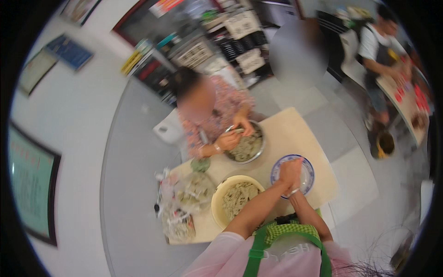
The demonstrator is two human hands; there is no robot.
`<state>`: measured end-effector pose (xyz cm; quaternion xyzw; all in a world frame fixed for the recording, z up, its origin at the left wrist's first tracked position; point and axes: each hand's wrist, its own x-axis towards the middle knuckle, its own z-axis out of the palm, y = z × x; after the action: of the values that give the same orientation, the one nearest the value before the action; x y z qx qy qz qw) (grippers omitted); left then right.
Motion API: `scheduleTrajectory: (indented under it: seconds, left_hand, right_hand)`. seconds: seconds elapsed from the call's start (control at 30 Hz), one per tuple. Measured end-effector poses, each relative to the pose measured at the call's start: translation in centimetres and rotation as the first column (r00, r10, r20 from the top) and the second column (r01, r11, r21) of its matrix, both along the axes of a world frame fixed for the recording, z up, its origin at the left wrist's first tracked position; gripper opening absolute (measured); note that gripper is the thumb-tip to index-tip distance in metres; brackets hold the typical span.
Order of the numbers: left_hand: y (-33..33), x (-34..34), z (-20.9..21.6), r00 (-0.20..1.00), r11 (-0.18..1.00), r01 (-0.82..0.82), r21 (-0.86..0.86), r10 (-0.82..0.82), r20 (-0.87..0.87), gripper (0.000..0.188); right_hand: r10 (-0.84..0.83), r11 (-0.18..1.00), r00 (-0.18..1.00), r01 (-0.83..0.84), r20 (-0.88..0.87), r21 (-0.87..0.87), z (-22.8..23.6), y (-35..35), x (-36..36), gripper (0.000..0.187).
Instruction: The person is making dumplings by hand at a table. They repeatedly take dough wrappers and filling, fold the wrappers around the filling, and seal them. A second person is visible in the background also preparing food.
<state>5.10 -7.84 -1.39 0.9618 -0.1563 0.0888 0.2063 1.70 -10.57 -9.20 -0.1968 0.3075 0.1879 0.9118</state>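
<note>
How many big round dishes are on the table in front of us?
3: a metal bowl by the co-worker, a yellow basin beside the plastic bags, and a blue-and-white dish under the wearer's hands. Others may be hidden.

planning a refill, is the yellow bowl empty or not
Not empty: greenish mix shows inside the yellow bowl; how deep, I cannot tell.
</note>
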Motion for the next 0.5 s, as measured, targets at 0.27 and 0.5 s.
scheduleTrajectory:
  seconds: [0.27,0.5]
  left_hand:
    - [0.9,-1.7,0.9,0.981,0.966,-0.168,-0.198,0.145,-0.126,0.037]
    - [1.0,-3.9,4.8,0.963,0.934,-0.229,-0.273,0.178,-0.200,0.019]
  right_hand:
    - [0.126,0.982,0.988,-0.111,0.093,-0.151,1.4,-0.2,-0.3,0.018]
    - [0.150,0.952,0.968,-0.087,0.200,-0.295,2.8,-0.8,0.1,0.018]
